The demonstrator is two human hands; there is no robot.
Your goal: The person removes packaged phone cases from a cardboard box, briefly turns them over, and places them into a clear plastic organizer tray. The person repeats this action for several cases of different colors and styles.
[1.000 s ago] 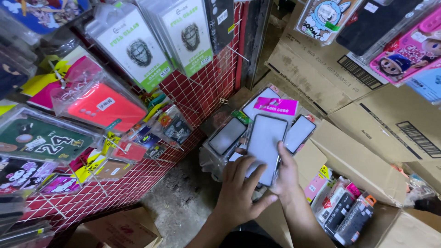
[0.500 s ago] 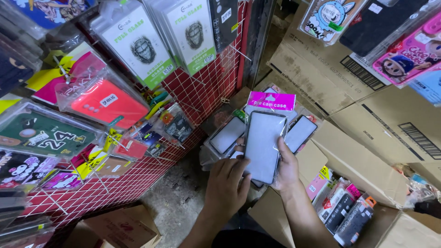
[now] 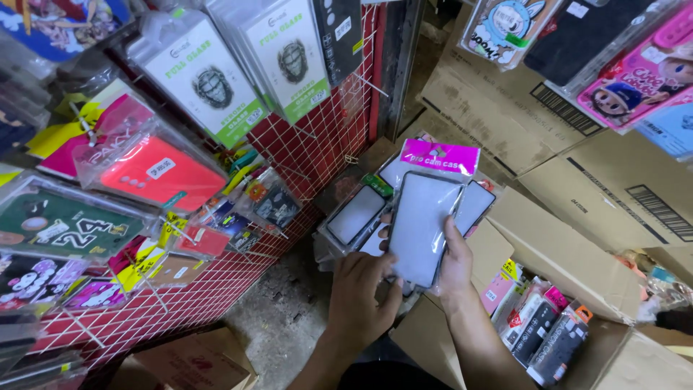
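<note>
While my right hand (image 3: 455, 263) clamps the fanned packaged phone cases (image 3: 422, 224) and my left hand (image 3: 361, 292) half-curls beneath, I should support each packet's edge when sorting.

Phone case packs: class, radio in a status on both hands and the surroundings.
Left hand under the fanned phone case packs. Right hand grips the front pack's edge. Red wire rack close left, cardboard boxes right; nothing blocking.

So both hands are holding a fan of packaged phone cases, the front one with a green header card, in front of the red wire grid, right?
Not quite. In the head view the front packaged case has a magenta header card, not green. The rest holds: the left hand and right hand hold the fan of packaged cases near the red wire grid.
</note>
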